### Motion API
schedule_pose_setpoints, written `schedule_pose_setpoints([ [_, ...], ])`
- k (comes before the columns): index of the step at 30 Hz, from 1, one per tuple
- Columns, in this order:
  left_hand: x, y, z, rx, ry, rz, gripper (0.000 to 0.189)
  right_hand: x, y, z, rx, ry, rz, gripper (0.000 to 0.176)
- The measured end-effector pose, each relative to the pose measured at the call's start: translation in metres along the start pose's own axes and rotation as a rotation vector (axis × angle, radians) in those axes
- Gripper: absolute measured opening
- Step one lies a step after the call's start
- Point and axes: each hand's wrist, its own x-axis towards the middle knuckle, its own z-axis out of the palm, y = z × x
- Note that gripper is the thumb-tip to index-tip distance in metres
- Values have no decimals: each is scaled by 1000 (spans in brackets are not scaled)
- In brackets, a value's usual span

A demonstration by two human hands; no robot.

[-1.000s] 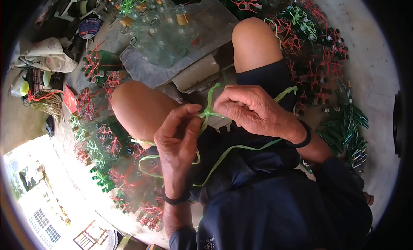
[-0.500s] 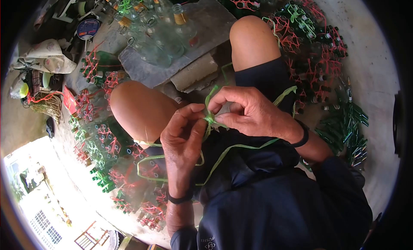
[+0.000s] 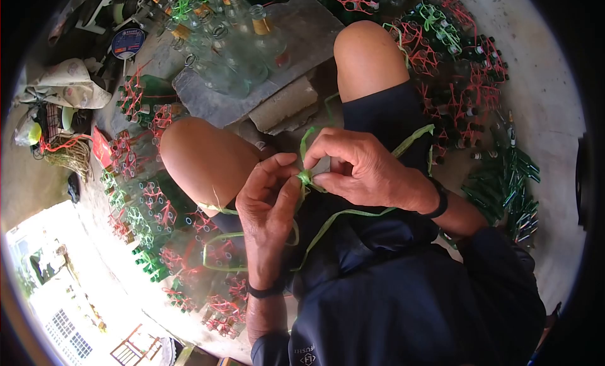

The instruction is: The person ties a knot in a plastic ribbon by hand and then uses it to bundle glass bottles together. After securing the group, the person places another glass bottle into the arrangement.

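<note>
A green plastic strap (image 3: 329,222) with a bunched knot runs between my hands above my lap. My left hand (image 3: 268,192) pinches the knot between thumb and fingertips. My right hand (image 3: 362,164) is closed at the knot's other side, its thumb and index finger gripping the strap. One short end sticks up above the fingers. Longer lengths loop below my left wrist and trail past my right forearm. The exact lay of the knot is partly hidden by the fingertips.
Clear glass bottles (image 3: 242,63) stand on a grey stone slab (image 3: 302,32) ahead. Bottles tied with red and green straps (image 3: 148,205) crowd the left floor, with more tied bottles (image 3: 457,82) at the right. Loose green bottles (image 3: 507,183) lie near the right wall.
The right fingertips have shifted slightly at the knot, which now looks more bunched. The left hand keeps its pinch, and the loops have moved a little.
</note>
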Motion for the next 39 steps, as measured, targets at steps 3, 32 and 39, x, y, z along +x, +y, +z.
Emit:
schedule_pose_setpoints([
  [3,0,-2,-1,-16,-7,-8,31,-2,7,5,-54,46,-58,23],
  [32,-8,13,4,838,164,464,16,2,1,14,-547,152,-391,20],
  [39,-8,10,3,742,177,421,13,2,5,16,-612,134,-437,21],
])
